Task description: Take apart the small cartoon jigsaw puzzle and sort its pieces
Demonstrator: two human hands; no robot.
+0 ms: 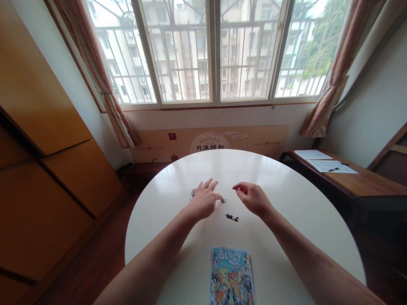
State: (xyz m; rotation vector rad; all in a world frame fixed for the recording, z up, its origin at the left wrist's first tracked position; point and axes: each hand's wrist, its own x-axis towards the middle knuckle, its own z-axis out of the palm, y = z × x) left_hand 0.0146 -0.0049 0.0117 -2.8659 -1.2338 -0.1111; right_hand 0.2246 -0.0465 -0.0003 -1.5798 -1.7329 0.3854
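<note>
My left hand (206,199) is over the table with its fingers spread. Its thumb tip is at a small bluish jigsaw puzzle piece (224,201) lying on the tabletop. Partly hidden behind this hand is a pile of puzzle pieces (193,193). To the right, my right hand (252,197) hovers with thumb and fingers drawn together in a pinch; what it holds, if anything, is too small to make out. Between my forearms lies a short strip of dark and tan puzzle pieces (232,217), seemingly joined.
A colourful "Bluey" picture sheet or booklet (231,275) lies at the near side of the round white table (178,169). Beyond the table is a printed board (241,137) under the window. At the right, a wooden side table (375,180) bears papers (332,166) and pens.
</note>
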